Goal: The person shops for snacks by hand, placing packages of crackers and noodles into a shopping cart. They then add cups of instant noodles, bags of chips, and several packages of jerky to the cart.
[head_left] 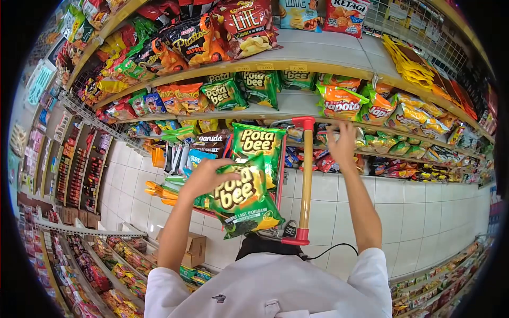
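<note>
My left hand (204, 180) is closed on the upper edge of a green Pota Bee chip bag (244, 199), held over the shopping cart with its front facing me. Just behind it, a second green chip bag (259, 139) stands upright among the packs in the cart. My right hand (342, 142) is raised beyond the cart handle (307, 177), in front of the lower snack shelves. Its fingers look apart and hold nothing I can see. The yellow handle has red end pieces, and neither hand touches it.
Brown garuda packs (212, 139) and other snack packets fill the cart. Ahead, a shelf (297, 103) carries more green bags and orange Japota bags (342, 103). A cardboard box (194, 249) sits on the tiled floor (334, 212) at left. More stocked shelves (101, 265) stand behind me.
</note>
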`<state>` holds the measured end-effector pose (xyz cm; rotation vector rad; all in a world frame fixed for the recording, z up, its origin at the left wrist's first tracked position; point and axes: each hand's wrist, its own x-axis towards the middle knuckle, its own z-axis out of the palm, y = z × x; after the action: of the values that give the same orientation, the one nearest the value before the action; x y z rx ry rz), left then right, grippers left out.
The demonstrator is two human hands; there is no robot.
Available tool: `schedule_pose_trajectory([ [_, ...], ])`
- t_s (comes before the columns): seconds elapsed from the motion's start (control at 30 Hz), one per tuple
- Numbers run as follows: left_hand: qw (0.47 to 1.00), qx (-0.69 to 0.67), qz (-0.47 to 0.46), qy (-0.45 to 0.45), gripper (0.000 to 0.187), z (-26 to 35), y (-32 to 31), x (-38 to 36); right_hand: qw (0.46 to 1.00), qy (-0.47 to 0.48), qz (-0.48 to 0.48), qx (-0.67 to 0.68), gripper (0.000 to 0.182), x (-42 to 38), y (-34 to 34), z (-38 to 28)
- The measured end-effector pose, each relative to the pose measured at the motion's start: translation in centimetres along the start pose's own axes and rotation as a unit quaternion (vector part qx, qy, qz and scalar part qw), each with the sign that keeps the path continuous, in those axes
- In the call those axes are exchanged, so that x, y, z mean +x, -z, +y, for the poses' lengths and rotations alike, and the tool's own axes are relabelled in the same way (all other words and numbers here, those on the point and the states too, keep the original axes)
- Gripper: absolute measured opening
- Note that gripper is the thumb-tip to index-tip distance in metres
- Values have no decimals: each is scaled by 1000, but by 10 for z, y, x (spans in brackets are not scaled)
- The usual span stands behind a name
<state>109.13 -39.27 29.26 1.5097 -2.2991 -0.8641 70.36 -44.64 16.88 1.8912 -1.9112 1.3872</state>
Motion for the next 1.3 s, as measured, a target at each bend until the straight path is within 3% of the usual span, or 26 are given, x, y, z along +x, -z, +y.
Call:
schedule_pose_trajectory([
  [0.07, 999, 26, -35, -19, 52, -2, -8, 14, 995, 39, -43, 84, 21, -31, 4, -26],
  [0.13, 990, 20, -51, -129, 57, -24, -27, 37, 971, -21, -115, 209, 18, -71, 12, -66],
  [0.2, 982, 82, -57, -160, 58, -27, -43, 51, 947, -53, -203, 244, 24, -101, 39, -119],
  [0.27, 968, 147, -65, -191, 60, -19, -51, 54, 951, -45, -202, 231, 41, -137, 48, -158],
  [0.3, 963, 188, -55, -187, 62, -13, -53, 54, 952, -47, -197, 228, 41, -149, 53, -175],
  [0.37, 946, 255, -25, -198, 60, -11, -55, 54, 968, -2, -209, 142, 66, -167, 58, -205],
  [0.4, 946, 252, -25, -202, 60, -14, -57, 53, 968, -4, -209, 138, 66, -174, 56, -217],
  [0.47, 949, 220, 23, -223, 53, -24, -61, 50, 971, 13, -224, 77, 83, -187, 48, -237],
  [0.5, 945, 207, 63, -247, 40, -29, -63, 48, 972, -2, -222, 75, 90, -193, 37, -240],
  [0.63, 957, 168, 57, -227, 26, -38, -62, 51, 978, -38, -196, 63, 97, -210, 4, -246],
  [0.8, 954, 167, 64, -240, 26, -54, -71, 70, 978, -58, -200, 15, 99, -214, -8, -254],
  [0.87, 946, 125, 119, -273, 26, -53, -72, 72, 977, -53, -208, -5, 102, -211, -9, -257],
  [0.93, 956, 120, 108, -247, 22, -50, -71, 67, 975, -54, -213, -18, 106, -211, -8, -261],
  [1.0, 896, 96, 274, -337, 18, -47, -65, 59, 975, -41, -216, -44, 108, -211, -9, -261],
  [1.17, 911, -15, 333, -241, 33, -38, -61, -30, 982, -48, -182, -14, 104, -217, 4, -268],
  [1.3, 943, -11, 287, -171, 43, -39, -88, -85, 981, -97, -165, 27, 101, -228, 7, -266],
])
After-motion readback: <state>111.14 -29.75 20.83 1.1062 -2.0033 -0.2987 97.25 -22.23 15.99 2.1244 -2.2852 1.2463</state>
